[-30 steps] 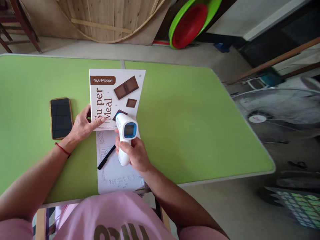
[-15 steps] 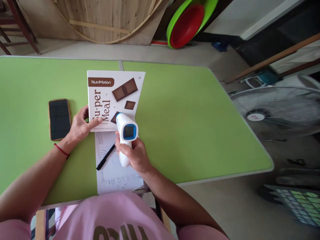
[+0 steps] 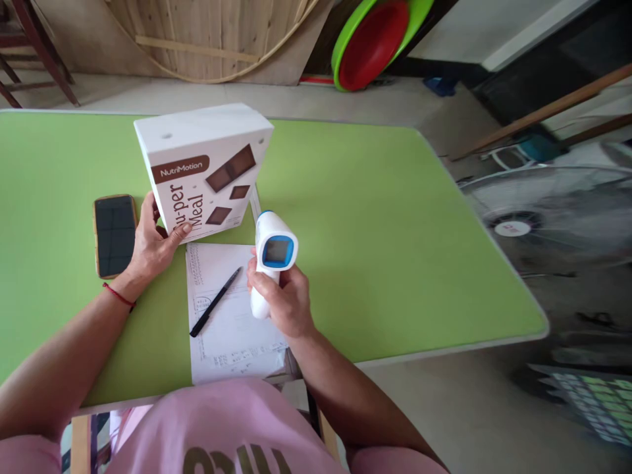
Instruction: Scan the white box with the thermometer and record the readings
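My left hand (image 3: 154, 240) grips the lower left of a white box (image 3: 217, 187) printed "NutriMotion" with brown chocolate pieces. The thumb lies on its front; the other fingers are mostly hidden behind it. The box is tilted, so its white top face shows. In my right hand (image 3: 286, 296) is a white and blue infrared thermometer (image 3: 276, 247), held by its handle to the right of the box and apart from it. The small screen faces me and looks dark grey. Below the box a black pen (image 3: 216, 303) lies on printed paper sheets (image 3: 237, 342).
A phone in a tan case (image 3: 115, 236) lies left of my left hand on the green table (image 3: 385, 250). A large fan (image 3: 513, 224) stands beyond the right edge. Green and red basins (image 3: 372, 49) and a round wooden panel (image 3: 212, 39) lean at the back.
The box has tilted and shifted up and left, bringing its top face into view. The thermometer has moved right and slightly up, away from the box. More of the pen and paper shows.
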{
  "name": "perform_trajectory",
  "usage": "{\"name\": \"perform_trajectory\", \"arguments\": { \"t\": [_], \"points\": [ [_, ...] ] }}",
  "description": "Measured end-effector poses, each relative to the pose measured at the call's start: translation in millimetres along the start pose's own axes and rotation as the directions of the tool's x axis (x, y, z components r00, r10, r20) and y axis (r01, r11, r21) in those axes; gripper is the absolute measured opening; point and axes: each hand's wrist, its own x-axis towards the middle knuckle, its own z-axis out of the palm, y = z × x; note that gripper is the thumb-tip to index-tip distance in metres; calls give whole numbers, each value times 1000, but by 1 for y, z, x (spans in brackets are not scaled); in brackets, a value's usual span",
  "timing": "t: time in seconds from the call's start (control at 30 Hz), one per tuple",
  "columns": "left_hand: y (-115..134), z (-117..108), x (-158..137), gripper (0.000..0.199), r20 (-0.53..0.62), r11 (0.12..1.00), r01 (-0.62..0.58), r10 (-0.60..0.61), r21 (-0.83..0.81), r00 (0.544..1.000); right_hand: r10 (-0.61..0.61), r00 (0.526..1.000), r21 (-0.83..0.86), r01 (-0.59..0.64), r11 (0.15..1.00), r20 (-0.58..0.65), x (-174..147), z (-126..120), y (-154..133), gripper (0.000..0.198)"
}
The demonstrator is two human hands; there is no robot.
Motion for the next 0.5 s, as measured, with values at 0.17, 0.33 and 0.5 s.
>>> {"name": "perform_trajectory", "arguments": {
  "t": [0.17, 0.33, 0.5],
  "points": [
    [-5, 2, 1, 77, 5, 997, -14, 14, 75, 1000, -33, 999, -56, 32, 998, -19, 5, -5, -5, 27],
    [-7, 2, -1, 59, 34, 997, 23, -26, 78, 999, -129, 991, -410, 105, 906, -30, 16, -24, -14, 31],
    [-4, 4, -5, 43, -2, 993, 7, -7, 117, 1000, -123, 992, -828, 64, 556, -6, 27, -40, -3, 33]
  ]
}}
